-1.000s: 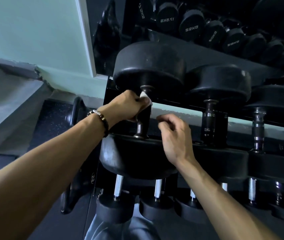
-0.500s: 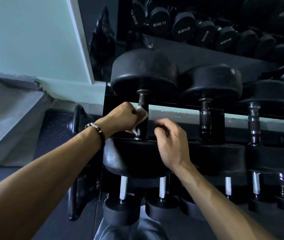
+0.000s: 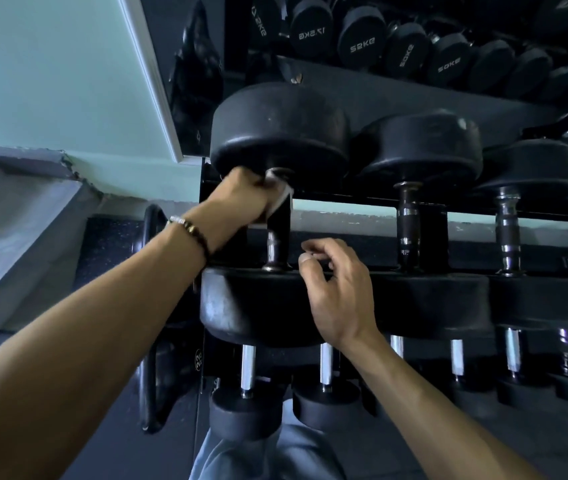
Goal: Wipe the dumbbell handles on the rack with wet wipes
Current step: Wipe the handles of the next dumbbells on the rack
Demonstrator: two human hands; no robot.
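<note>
The leftmost big black dumbbell (image 3: 275,133) lies on the rack's middle shelf, its dark handle (image 3: 274,247) running from the far head to the near head (image 3: 258,306). My left hand (image 3: 241,199) grips a white wet wipe (image 3: 281,199) round the far end of that handle, just under the far head. My right hand (image 3: 339,289) hovers over the near head to the right of the handle, fingers loosely curled and holding nothing. More dumbbells with handles (image 3: 409,223) line the shelf to the right.
A mirror behind the rack (image 3: 483,105) shows a row of numbered dumbbells (image 3: 362,36). A lower shelf holds smaller dumbbells with chrome handles (image 3: 248,368). A weight plate (image 3: 152,306) leans at the rack's left side. A pale green wall (image 3: 50,81) is on the left.
My left hand has slid the wipe up the handle from near its middle to its far end. My right hand has stayed beside the handle, fingers a little more spread.
</note>
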